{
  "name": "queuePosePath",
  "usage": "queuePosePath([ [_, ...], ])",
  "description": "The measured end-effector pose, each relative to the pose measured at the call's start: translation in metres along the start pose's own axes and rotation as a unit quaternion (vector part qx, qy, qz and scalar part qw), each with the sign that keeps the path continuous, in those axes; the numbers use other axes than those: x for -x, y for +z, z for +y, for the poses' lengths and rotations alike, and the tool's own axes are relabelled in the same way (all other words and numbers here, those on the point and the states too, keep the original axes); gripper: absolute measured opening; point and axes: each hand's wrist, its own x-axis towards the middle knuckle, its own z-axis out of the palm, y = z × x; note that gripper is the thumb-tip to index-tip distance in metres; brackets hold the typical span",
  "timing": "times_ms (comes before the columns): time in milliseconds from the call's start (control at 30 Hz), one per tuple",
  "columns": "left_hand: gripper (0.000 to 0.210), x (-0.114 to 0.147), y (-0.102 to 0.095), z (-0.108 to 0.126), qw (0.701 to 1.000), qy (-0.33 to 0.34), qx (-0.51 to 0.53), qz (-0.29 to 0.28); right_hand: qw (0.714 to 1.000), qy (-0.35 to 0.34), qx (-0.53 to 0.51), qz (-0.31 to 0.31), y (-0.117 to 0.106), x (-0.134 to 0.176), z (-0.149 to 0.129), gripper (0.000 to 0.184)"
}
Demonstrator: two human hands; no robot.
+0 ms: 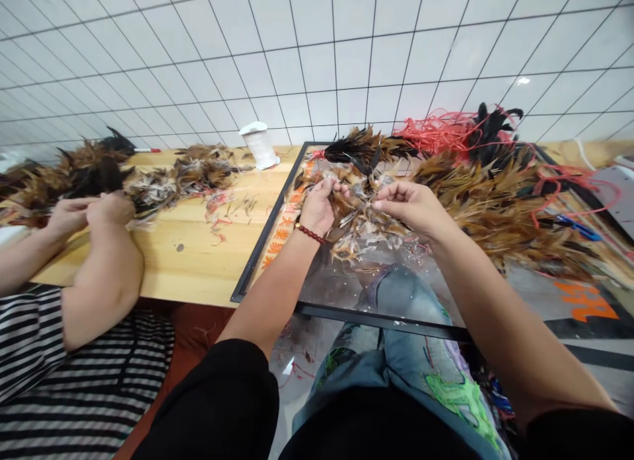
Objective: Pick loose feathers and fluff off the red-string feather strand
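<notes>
My left hand [319, 206], a dark red bead bracelet at its wrist, is closed with thumb and fingers pinched over brown feathers [341, 212]. Facing it, my right hand [411, 206] pinches the fluffy end of a pale greyish feather [369, 199] between thumb and forefinger. Exactly which quills each hand grips is too small to make out. Below both hands, loose whitish and brown feathers [356, 245] lie on a clear glass panel [327, 288] with a black frame. A long heap of brown feathers [475, 202] spreads to the right.
Behind the heap lie tangled red strings [438, 131] and black feathers [495, 133]. A blue pen [579, 228] rests at the right. A white spool [260, 145] stands on the wooden table [208, 275]. At left, a co-worker's hands [94, 212] handle more feathers [94, 166].
</notes>
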Motion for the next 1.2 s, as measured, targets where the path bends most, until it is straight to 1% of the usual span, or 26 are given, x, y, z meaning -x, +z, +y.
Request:
queuePosePath([
  [67, 0.019, 0.002, 0.002, 0.001, 1.000, -0.001, -0.005, -0.008, 0.999, -0.004, 0.054, -0.001, -0.007, 0.001, 0.001, 0.027],
  [133, 0.019, 0.006, 0.006, -0.001, 0.999, -0.013, -0.029, -0.029, 0.997, -0.015, 0.081, 0.014, -0.007, 0.001, 0.003, 0.024],
  [200, 0.019, 0.011, 0.011, -0.003, 0.996, -0.027, -0.069, -0.054, 0.995, -0.037, 0.085, 0.023, -0.003, -0.002, 0.004, 0.023],
  [300, 0.019, 0.017, 0.014, -0.007, 0.989, -0.060, -0.114, -0.077, 0.996, -0.072, 0.052, 0.014, 0.006, -0.009, 0.003, 0.026],
  [367, 0.024, 0.018, 0.014, -0.008, 0.985, -0.062, -0.123, -0.106, 0.997, -0.078, 0.015, -0.012, 0.012, -0.012, 0.000, 0.032],
  [433, 0.030, 0.019, 0.013, -0.009, 0.980, -0.071, -0.128, -0.136, 0.996, -0.064, -0.017, -0.055, 0.015, -0.013, -0.002, 0.037],
  [500, 0.032, 0.020, 0.012, -0.008, 0.974, -0.088, -0.135, -0.161, 0.993, -0.045, -0.042, -0.096, 0.017, -0.012, -0.004, 0.034],
  [567, 0.030, 0.021, 0.012, -0.007, 0.966, -0.104, -0.147, -0.183, 0.991, -0.031, -0.057, -0.115, 0.017, -0.011, -0.006, 0.028],
  [667, 0.027, 0.022, 0.011, -0.006, 0.957, -0.110, -0.171, -0.209, 0.994, -0.030, -0.049, -0.097, 0.017, -0.012, -0.008, 0.030],
  [733, 0.029, 0.021, 0.012, -0.007, 0.955, -0.100, -0.185, -0.209, 0.996, -0.032, -0.032, -0.080, 0.018, -0.014, -0.008, 0.029],
  [767, 0.028, 0.021, 0.012, -0.007, 0.957, -0.088, -0.188, -0.203, 0.997, -0.039, -0.021, -0.065, 0.019, -0.015, -0.006, 0.028],
  [833, 0.026, 0.018, 0.012, -0.009, 0.965, -0.061, -0.185, -0.176, 0.998, -0.064, 0.016, -0.012, 0.018, -0.016, -0.002, 0.021],
  [867, 0.025, 0.017, 0.012, -0.010, 0.971, -0.050, -0.179, -0.153, 0.995, -0.079, 0.052, 0.016, 0.016, -0.015, 0.001, 0.016],
  [900, 0.024, 0.015, 0.012, -0.011, 0.976, -0.043, -0.170, -0.126, 0.990, -0.093, 0.103, 0.021, 0.014, -0.013, 0.004, 0.011],
  [933, 0.024, 0.013, 0.011, -0.011, 0.982, -0.040, -0.158, -0.099, 0.980, -0.105, 0.166, -0.008, 0.011, -0.011, 0.006, 0.006],
  [967, 0.024, 0.012, 0.010, -0.011, 0.986, -0.038, -0.142, -0.075, 0.963, -0.112, 0.237, -0.067, 0.007, -0.007, 0.008, 0.004],
  [1000, 0.024, 0.011, 0.010, -0.011, 0.990, -0.036, -0.125, -0.058, 0.932, -0.115, 0.310, -0.152, 0.004, -0.003, 0.010, 0.004],
  [1033, 0.023, 0.010, 0.009, -0.011, 0.992, -0.034, -0.111, -0.046, 0.893, -0.117, 0.376, -0.219, 0.001, 0.002, 0.011, 0.008],
  [1067, 0.022, 0.009, 0.009, -0.011, 0.993, -0.034, -0.103, -0.042, 0.852, -0.116, 0.436, -0.266, -0.001, 0.007, 0.012, 0.011],
  [1100, 0.022, 0.009, 0.009, -0.012, 0.993, -0.035, -0.103, -0.042, 0.817, -0.114, 0.488, -0.287, -0.002, 0.011, 0.012, 0.014],
  [1133, 0.022, 0.010, 0.009, -0.012, 0.992, -0.036, -0.109, -0.043, 0.792, -0.111, 0.528, -0.288, -0.002, 0.015, 0.012, 0.015],
  [1167, 0.022, 0.010, 0.009, -0.012, 0.991, -0.039, -0.119, -0.045, 0.775, -0.109, 0.553, -0.286, -0.001, 0.018, 0.012, 0.016],
  [1200, 0.022, 0.011, 0.009, -0.013, 0.990, -0.042, -0.128, -0.050, 0.765, -0.109, 0.564, -0.290, 0.000, 0.021, 0.012, 0.017],
])
